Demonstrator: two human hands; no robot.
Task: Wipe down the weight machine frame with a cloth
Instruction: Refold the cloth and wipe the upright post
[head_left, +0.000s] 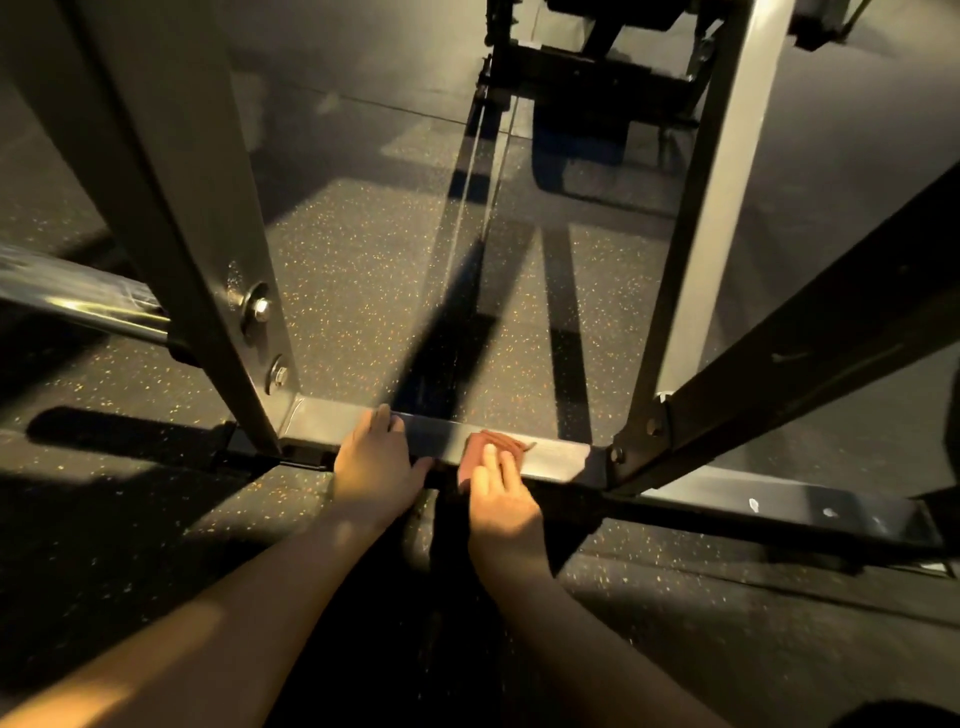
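A grey steel weight machine frame stands over the floor, with a low horizontal base bar (556, 457) running between two uprights. A small reddish-brown cloth (488, 448) lies on that bar. My right hand (501, 499) presses the cloth onto the bar with straight fingers. My left hand (375, 462) grips the same bar just left of the cloth, fingers curled over its far edge and thumb on the near side.
The left upright (171, 208) carries two bolts near its foot. A slanted right upright (711, 208) and a dark diagonal brace (810, 338) meet at the bar's right end. Cables (478, 171) run to dark machine parts beyond. Speckled rubber flooring (363, 270) lies all around.
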